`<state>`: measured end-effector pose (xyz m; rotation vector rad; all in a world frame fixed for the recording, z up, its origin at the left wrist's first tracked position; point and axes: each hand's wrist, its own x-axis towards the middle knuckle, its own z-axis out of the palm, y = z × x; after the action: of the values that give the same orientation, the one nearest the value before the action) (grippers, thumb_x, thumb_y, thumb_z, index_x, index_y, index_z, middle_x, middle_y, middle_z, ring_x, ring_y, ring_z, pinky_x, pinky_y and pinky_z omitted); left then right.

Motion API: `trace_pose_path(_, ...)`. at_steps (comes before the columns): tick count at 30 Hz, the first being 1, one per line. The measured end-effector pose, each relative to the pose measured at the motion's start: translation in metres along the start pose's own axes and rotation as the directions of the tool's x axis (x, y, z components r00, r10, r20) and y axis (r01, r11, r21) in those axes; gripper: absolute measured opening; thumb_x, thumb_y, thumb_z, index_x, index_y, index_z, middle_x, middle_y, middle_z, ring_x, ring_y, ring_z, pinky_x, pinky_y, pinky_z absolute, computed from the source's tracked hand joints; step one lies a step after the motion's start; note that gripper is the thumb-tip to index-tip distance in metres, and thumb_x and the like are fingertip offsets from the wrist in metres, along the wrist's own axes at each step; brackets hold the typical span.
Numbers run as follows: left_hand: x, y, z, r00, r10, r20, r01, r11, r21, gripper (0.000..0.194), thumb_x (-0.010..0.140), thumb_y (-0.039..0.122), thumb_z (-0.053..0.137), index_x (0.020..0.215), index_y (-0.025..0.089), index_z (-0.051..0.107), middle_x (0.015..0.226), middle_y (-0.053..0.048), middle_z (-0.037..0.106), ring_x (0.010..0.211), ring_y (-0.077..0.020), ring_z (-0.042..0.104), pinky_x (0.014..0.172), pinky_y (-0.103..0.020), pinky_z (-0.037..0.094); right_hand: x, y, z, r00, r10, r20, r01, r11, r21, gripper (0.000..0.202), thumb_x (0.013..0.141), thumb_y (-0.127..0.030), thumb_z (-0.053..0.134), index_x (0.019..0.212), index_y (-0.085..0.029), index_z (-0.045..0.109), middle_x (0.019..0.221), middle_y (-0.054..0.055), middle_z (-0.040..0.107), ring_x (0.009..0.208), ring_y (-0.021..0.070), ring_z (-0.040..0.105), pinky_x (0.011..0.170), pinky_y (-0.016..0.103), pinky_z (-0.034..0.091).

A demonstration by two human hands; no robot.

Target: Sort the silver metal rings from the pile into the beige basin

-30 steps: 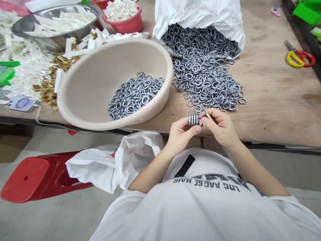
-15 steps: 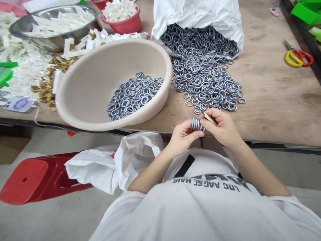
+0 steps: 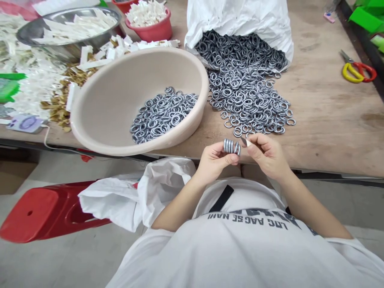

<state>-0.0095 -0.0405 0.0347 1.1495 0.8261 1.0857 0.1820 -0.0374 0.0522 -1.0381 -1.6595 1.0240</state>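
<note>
My left hand is closed on a short row of grey rings, pinched side by side between thumb and fingers. The ring at the right end of the row leans away from the others. Just to the right, my right hand grips a small knife with a pale handle and a dark pointed blade. Its blade points left at the rings, with a slight gap between them. Beyond both hands spreads a loose pile of grey rings, spilling from a white sack.
A large beige basin holding more rings stands left of the pile. Behind it are a metal bowl and a red tub of white pieces. Scissors lie at the right. A red stool stands below the table.
My left hand has shifted slightly left with the rings, away from my right hand. The right hand's fingers have come off the row, and the knife blade shows more.
</note>
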Motion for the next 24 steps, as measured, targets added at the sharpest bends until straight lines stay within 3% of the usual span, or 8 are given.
trace_pose_path(5,0.001,0.000,-0.001,1.000,-0.001,-0.021,-0.001,0.999,-0.051,0.029,0.071,0.036,0.085,0.088,0.014,0.075,0.073,-0.002,0.069,0.060,-0.0105,0.061,0.058,-0.023,0.054,-0.006,-0.003,0.002,0.989,-0.145,0.022,0.146,0.963,-0.226,0.021,0.095,-0.041,0.062,0.090,-0.021,0.065,0.081,0.002,0.067,0.072,0.0154,0.057,0.068,0.030,0.043)
trace_pose_path(10,0.000,-0.002,0.000,1.000,0.019,-0.016,-0.020,0.994,-0.105,0.024,0.074,0.034,0.083,0.085,0.015,0.074,0.071,-0.002,0.070,0.057,-0.0097,0.061,0.057,-0.021,0.053,-0.010,-0.005,0.002,0.981,-0.185,0.064,0.196,0.942,-0.274,0.018,0.095,-0.036,0.061,0.089,-0.020,0.067,0.079,0.002,0.066,0.072,0.0148,0.057,0.067,0.029,0.042)
trace_pose_path(20,-0.002,-0.005,-0.002,1.000,0.003,-0.010,-0.003,0.998,-0.056,0.027,0.074,0.038,0.083,0.087,0.015,0.076,0.072,-0.003,0.071,0.058,-0.0103,0.061,0.058,-0.022,0.053,-0.011,-0.006,0.001,0.981,-0.167,0.095,0.186,0.946,-0.264,0.021,0.096,-0.035,0.061,0.083,-0.021,0.069,0.071,0.000,0.062,0.064,0.0123,0.053,0.062,0.027,0.038)
trace_pose_path(24,-0.006,-0.002,-0.001,1.000,-0.007,0.018,0.008,0.999,-0.049,0.032,0.072,0.043,0.084,0.081,0.014,0.074,0.070,-0.004,0.070,0.056,-0.0117,0.061,0.058,-0.025,0.054,-0.009,0.002,0.001,0.991,-0.130,0.035,0.135,0.950,-0.282,0.023,0.097,-0.036,0.059,0.082,-0.021,0.069,0.069,-0.001,0.061,0.062,0.0125,0.052,0.060,0.028,0.037)
